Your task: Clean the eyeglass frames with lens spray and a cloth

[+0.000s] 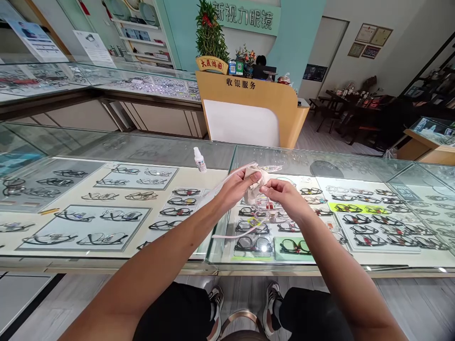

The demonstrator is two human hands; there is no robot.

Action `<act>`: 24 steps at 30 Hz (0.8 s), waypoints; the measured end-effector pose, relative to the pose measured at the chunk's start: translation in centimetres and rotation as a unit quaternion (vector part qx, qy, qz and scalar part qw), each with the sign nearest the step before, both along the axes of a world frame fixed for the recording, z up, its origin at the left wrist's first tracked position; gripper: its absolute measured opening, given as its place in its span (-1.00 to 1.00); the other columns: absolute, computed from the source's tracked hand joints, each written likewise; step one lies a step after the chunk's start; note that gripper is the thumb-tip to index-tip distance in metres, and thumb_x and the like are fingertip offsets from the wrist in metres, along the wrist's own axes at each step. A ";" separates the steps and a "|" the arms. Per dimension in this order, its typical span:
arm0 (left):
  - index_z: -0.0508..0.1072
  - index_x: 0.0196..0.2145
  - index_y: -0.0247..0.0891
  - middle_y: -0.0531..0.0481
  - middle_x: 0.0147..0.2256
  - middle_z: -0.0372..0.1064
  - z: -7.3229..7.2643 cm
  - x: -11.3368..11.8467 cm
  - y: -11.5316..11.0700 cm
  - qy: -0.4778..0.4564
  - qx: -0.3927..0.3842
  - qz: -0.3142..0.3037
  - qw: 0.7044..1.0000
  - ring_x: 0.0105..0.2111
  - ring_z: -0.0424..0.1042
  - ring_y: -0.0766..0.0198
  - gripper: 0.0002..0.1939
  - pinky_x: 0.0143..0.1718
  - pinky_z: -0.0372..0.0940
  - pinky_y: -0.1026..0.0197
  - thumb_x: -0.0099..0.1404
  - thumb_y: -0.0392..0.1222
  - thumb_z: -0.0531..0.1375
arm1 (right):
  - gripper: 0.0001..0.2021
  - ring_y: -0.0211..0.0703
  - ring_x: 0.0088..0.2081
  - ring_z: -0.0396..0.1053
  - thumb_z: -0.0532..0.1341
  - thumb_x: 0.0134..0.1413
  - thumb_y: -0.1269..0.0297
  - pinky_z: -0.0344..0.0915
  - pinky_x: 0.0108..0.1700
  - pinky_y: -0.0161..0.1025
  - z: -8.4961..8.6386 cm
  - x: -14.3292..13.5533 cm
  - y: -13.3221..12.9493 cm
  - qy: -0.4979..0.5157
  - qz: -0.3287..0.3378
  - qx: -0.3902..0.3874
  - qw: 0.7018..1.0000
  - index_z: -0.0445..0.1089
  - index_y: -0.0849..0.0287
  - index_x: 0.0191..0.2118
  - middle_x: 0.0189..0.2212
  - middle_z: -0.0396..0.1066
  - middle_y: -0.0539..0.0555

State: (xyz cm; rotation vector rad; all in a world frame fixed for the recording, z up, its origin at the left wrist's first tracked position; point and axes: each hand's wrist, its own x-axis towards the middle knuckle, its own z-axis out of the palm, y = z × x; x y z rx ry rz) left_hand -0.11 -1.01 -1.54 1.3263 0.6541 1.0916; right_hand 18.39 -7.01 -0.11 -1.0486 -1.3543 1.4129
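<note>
Both hands are over the glass counter, close together at a bunched pale cleaning cloth (253, 189) and a pair of pale pinkish eyeglasses. My left hand (237, 187) is closed round the cloth and the eyeglasses, with a thin light temple running out past its fingers. My right hand (284, 195) pinches the edge of the cloth between thumb and fingers. The cloth and fingers hide most of the lenses. Below the hands, thin pinkish lines show against the glass; I cannot tell whether they are frame parts or a reflection.
A small white spray bottle (199, 160) stands upright on the glass counter (220, 177), left of the hands. Beneath the glass lie rows of eyeglasses (121, 215). Beyond it is a wooden reception desk (249, 90) with a potted plant (209, 33) and a person partly hidden behind it.
</note>
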 end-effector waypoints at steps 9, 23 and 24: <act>0.56 -0.24 -0.25 0.04 -0.36 0.46 -1.7 -0.3 2.6 -0.051 -0.052 0.032 0.997 -0.40 0.41 0.34 -0.48 -0.36 0.30 0.30 0.21 0.29 0.47 | -0.59 -0.30 -0.48 -0.02 0.56 -0.06 -0.09 -0.16 -0.36 -0.18 -0.8 1.0 1.2 0.059 -0.048 -0.017 0.997 0.53 0.15 -0.36 -0.56 0.20 -0.11; 0.44 -0.41 -0.19 0.10 -0.47 0.35 0.2 -3.9 5.4 -0.093 -0.024 0.305 0.948 -0.45 0.34 0.32 -0.67 -0.39 0.23 0.26 0.19 0.08 0.41 | -0.56 -0.36 -0.52 -0.09 0.65 -0.29 0.02 -0.10 -0.48 -0.28 -1.5 3.0 3.5 0.209 -0.189 -0.017 0.959 0.59 0.10 -0.29 -0.57 0.09 -0.17; 0.41 -0.43 -0.18 0.11 -0.48 0.31 0.2 -4.0 5.4 -0.077 -0.018 0.319 0.944 -0.47 0.32 0.32 -0.67 -0.41 0.20 0.25 0.21 0.08 0.38 | -0.56 -0.36 -0.53 -0.10 0.64 -0.28 0.02 -0.10 -0.49 -0.28 -1.5 3.1 3.6 0.211 -0.193 -0.016 0.958 0.59 0.10 -0.28 -0.58 0.06 -0.18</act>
